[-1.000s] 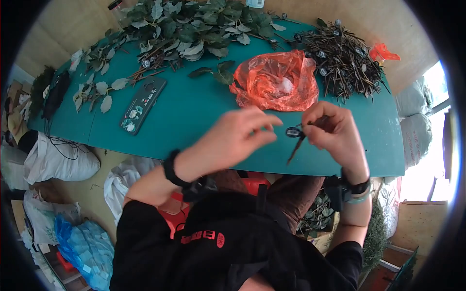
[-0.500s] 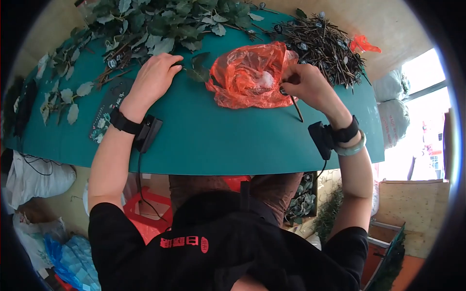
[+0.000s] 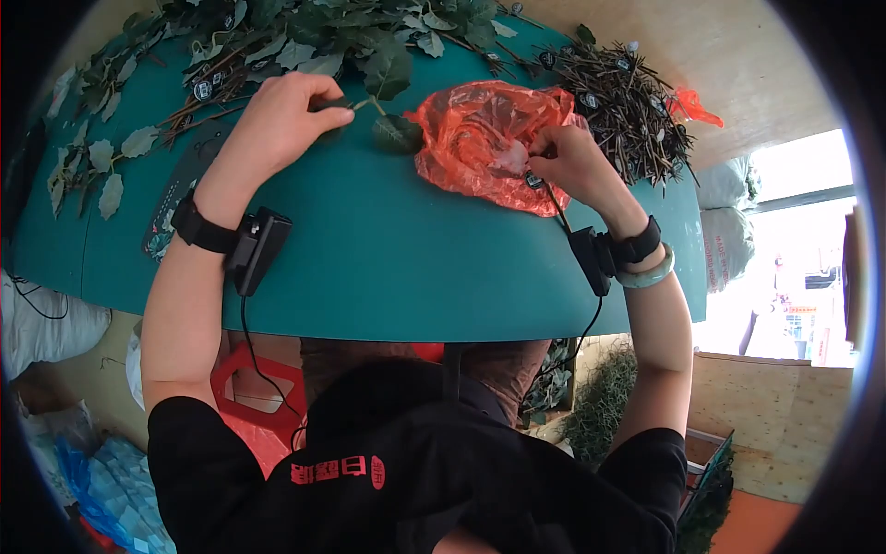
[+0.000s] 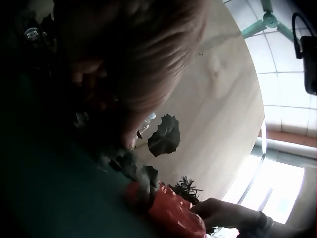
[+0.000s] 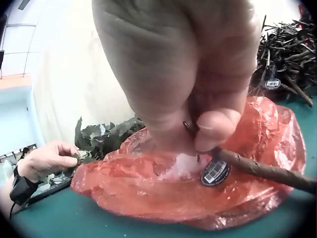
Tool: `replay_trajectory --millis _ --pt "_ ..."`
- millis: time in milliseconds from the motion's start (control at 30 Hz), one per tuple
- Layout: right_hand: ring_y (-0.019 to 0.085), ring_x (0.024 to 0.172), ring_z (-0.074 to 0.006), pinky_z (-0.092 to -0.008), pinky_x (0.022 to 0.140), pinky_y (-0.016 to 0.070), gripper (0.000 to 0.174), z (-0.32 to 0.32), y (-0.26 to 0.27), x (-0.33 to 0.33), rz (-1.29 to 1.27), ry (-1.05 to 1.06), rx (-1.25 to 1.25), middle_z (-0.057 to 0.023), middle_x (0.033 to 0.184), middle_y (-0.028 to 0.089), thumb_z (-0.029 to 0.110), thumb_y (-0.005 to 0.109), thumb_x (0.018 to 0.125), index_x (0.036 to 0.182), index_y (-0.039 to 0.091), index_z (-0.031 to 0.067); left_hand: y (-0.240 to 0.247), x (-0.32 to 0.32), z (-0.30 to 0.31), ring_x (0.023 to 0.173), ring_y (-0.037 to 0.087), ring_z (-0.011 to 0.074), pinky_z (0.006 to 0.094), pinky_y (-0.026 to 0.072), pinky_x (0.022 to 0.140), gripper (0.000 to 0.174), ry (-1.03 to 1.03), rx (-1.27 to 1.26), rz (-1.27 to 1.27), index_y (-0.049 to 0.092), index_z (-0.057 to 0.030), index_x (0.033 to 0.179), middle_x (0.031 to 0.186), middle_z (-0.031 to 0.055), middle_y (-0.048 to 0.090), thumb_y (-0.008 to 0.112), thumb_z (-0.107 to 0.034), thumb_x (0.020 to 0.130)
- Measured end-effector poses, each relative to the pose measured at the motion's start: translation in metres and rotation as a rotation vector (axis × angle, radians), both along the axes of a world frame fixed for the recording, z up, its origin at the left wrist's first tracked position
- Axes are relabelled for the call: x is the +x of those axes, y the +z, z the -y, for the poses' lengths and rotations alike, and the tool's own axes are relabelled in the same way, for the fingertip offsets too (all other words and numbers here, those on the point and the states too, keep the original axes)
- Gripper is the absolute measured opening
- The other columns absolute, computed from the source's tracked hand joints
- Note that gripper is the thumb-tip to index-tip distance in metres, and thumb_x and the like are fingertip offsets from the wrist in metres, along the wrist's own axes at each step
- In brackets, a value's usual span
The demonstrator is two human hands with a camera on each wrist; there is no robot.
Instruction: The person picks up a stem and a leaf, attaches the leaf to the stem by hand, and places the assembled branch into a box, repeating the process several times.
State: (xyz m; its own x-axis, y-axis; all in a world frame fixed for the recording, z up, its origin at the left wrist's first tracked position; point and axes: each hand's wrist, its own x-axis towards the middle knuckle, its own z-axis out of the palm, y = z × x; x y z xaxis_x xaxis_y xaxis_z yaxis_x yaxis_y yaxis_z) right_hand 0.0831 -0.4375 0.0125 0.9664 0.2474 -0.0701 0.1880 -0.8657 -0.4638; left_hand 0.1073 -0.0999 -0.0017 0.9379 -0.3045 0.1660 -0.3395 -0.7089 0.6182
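Observation:
My left hand (image 3: 286, 120) pinches the stem of a leafy sprig (image 3: 386, 74) between thumb and fingers; its leaves spread toward the red plastic bag (image 3: 443, 171). My right hand (image 3: 574, 164) is over the bag's right side, gripping a brown twig (image 5: 267, 171) that slants down and away from the fingertips. A black oval tag (image 5: 216, 172) with a white barcode hangs by the twig. Something white (image 3: 508, 157) lies in the bag, right by the right fingertips. The left wrist view is dark, with the left hand (image 4: 143, 54) filling its top.
Leafy branches (image 3: 305, 37) are heaped along the back of the green table (image 3: 415, 268). A pile of tagged brown twigs (image 3: 628, 120) lies at the back right. Partly behind the left forearm is a dark phone-like case (image 3: 175, 198). A red stool (image 3: 258, 388) stands below the table edge.
My left hand has moved away from the right hand to the left, taking hold of a sprig and lifting it. My right hand has carried the tagged twig over to the red bag.

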Motion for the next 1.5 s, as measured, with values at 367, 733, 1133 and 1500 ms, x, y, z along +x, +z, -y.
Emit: replay_trajectory --millis 367,733,1133,1500 --pt "0.05 0.059 -0.0063 -0.022 0.052 0.0402 0.007 0.011 0.01 0.005 -0.103 0.067 0.142 -0.0002 0.069 0.058 0.003 0.064 0.077 0.08 0.06 -0.0019 0.001 0.007 -0.007 0.065 0.052 0.0086 0.0249 0.0424 0.062 0.029 0.027 -0.454 0.118 0.065 0.0009 0.089 0.07 0.0009 0.059 0.07 -0.026 0.081" --pt "0.046 0.053 -0.0044 -0.0192 0.047 0.0364 0.006 0.016 0.056 -0.051 -0.344 -0.057 0.646 0.0005 0.068 0.056 0.0 0.063 0.078 0.084 0.061 -0.0001 0.002 -0.018 0.02 0.072 0.053 0.005 0.0215 0.043 0.065 0.019 -0.01 -0.638 0.065 0.064 0.0001 0.083 0.08 -0.0013 0.062 0.069 -0.018 0.082" --pt "0.056 0.063 -0.0077 -0.0202 0.056 0.0455 0.011 -0.045 0.032 -0.168 -0.208 0.0 0.896 -0.0027 0.076 0.058 -0.008 0.061 0.076 0.085 0.059 -0.0024 0.002 -0.135 0.078 0.102 0.056 0.0143 0.0262 0.0452 0.086 0.013 -0.263 -1.074 -0.307 0.05 -0.0003 0.077 0.117 0.0176 0.056 0.061 0.002 0.082" --pt "0.058 0.062 -0.0085 -0.0218 0.057 0.0471 0.007 -0.069 0.003 -0.184 0.333 -0.253 0.668 -0.0064 0.078 0.06 -0.006 0.062 0.075 0.079 0.056 -0.0035 -0.015 -0.175 0.112 0.105 0.056 0.0185 0.0295 0.0445 0.088 0.017 -0.233 -0.974 -0.301 0.046 -0.0031 0.074 0.116 0.0166 0.056 0.06 0.004 0.081"
